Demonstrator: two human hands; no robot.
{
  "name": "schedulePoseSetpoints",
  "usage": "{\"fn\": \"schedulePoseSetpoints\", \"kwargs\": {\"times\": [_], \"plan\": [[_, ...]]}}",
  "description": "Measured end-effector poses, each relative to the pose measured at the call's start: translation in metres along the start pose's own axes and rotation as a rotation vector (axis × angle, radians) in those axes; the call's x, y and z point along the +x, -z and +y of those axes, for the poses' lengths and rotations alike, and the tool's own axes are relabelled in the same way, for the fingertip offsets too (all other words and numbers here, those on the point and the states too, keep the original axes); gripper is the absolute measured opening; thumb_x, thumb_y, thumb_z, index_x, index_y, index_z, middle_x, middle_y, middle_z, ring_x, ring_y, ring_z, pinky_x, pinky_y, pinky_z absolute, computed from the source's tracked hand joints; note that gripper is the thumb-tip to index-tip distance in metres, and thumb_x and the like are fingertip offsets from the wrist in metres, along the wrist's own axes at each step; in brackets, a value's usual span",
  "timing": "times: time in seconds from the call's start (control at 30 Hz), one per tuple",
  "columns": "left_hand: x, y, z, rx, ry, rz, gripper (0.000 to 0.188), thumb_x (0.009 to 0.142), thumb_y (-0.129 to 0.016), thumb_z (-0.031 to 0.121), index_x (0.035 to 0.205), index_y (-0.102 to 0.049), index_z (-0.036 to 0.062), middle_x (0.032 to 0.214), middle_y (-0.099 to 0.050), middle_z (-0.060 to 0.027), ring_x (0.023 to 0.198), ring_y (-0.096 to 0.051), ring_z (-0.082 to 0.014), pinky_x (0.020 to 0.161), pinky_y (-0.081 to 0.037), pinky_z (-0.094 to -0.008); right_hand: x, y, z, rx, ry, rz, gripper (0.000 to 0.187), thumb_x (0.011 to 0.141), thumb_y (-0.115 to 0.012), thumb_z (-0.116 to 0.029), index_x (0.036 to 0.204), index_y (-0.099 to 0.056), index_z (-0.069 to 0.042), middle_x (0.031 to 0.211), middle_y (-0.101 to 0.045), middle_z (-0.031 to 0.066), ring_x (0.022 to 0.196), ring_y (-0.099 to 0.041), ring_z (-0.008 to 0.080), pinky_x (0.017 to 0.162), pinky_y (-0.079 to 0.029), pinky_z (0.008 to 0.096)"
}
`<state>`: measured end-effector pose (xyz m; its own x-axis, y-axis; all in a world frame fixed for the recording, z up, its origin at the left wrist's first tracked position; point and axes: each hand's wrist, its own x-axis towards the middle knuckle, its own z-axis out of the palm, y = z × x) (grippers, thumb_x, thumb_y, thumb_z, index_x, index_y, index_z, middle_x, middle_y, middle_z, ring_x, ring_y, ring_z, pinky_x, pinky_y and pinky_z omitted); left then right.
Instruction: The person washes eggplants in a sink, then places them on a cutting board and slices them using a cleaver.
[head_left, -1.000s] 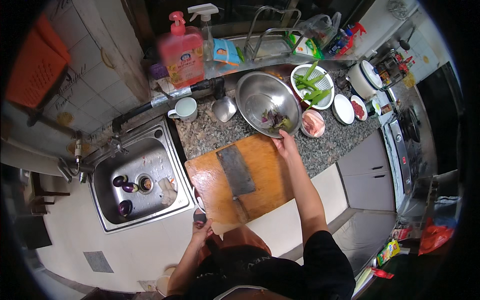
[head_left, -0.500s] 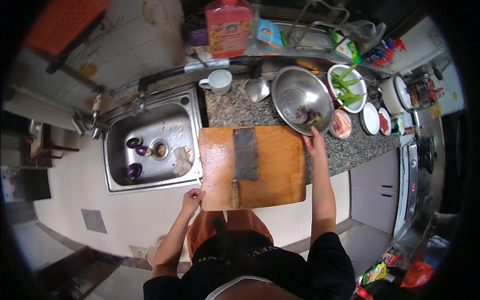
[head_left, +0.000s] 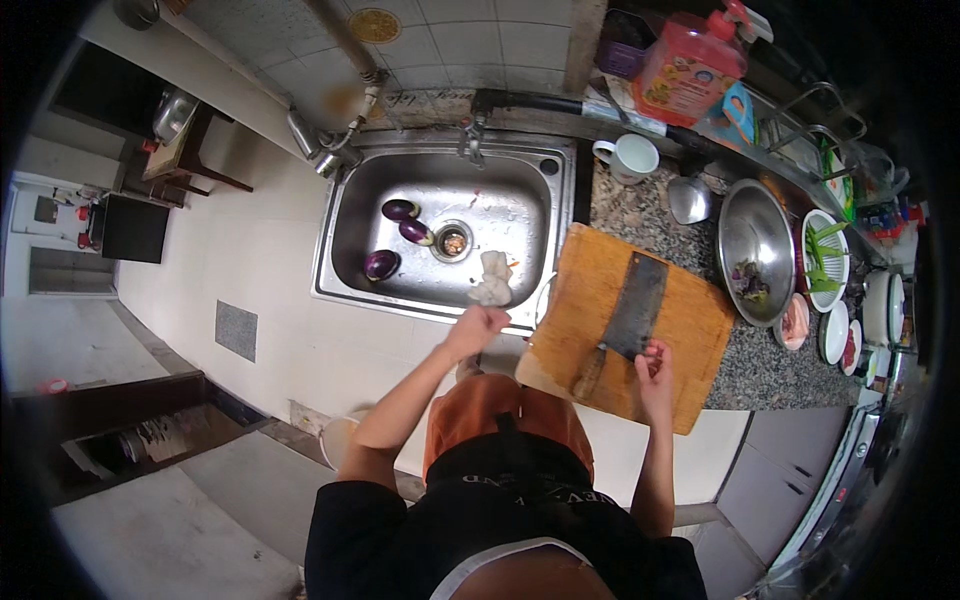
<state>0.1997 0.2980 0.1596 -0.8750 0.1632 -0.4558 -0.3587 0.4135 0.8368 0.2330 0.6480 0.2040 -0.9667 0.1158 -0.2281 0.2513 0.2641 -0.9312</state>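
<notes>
While hands hover, red soap bottle (head_left: 690,65) stands behind sink (head_left: 445,225).

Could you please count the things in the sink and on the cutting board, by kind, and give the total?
Eggplants in the sink: 3
White cloth in the sink: 1
Cleaver on the cutting board: 1
Total: 5
</notes>
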Motion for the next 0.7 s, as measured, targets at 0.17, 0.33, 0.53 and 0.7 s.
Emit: {"fn": "schedulePoseSetpoints", "kwargs": {"times": [0.17, 0.33, 0.53, 0.7], "plan": [[0.04, 0.126, -0.078, 0.313, 0.029, 0.382, 0.031, 0.075, -0.067, 0.021, 0.1, -0.061, 0.0041, 0.091, -0.062, -0.0147, 0.08, -0.062, -0.0215, 0.07, -0.049, -0.0326, -0.007, -0.051, -0.039, -0.19, 0.046, 0.15, 0.036, 0.083, -0.057, -0.002, 0.115, -0.043, -0.002, 0.098, -0.045, 0.0062, 0.079, -0.047, 0.0125, 0.073, -0.043, 0.0236], [0.082, 0.199, -0.186, 0.764, 0.469, 0.242, 0.078, 0.068, -0.071, 0.026, 0.133, -0.028, 0.0206, 0.132, -0.031, -0.0182, 0.116, -0.036, -0.0406, 0.093, -0.038, -0.0452, -0.001, -0.106, -0.083, -0.228, 0.014, 0.156, 0.027, 0.083, -0.054, -0.001, 0.109, -0.048, -0.001, 0.098, -0.046, 0.0079, 0.08, -0.049, 0.0144, 0.075, -0.043, 0.026], [0.114, 0.201, -0.264, 0.802, 0.466, 0.213, 0.072, 0.065, -0.073, 0.031, 0.126, -0.035, 0.023, 0.13, -0.035, -0.0136, 0.112, -0.042, -0.0362, 0.091, -0.038, -0.0448, -0.005, -0.155, -0.088, -0.242, -0.074, 0.079, 0.025, 0.083, -0.055, -0.002, 0.107, -0.049, 0.0, 0.101, -0.05, 0.0084, 0.08, -0.051, 0.0134, 0.072, -0.043, 0.0234], [0.129, 0.212, -0.219, 0.865, 0.42, 0.1, 0.083, 0.061, -0.074, 0.045, 0.126, -0.034, 0.0141, 0.127, -0.038, -0.0151, 0.117, -0.037, -0.032, 0.098, -0.03, -0.0432, -0.002, -0.172, -0.094, -0.288, -0.065, 0.113, 0.021, 0.084, -0.054, -0.002, 0.104, -0.051, 0.0, 0.095, -0.054, 0.0077, 0.08, -0.053, 0.0144, 0.072, -0.044, 0.0241]]}}
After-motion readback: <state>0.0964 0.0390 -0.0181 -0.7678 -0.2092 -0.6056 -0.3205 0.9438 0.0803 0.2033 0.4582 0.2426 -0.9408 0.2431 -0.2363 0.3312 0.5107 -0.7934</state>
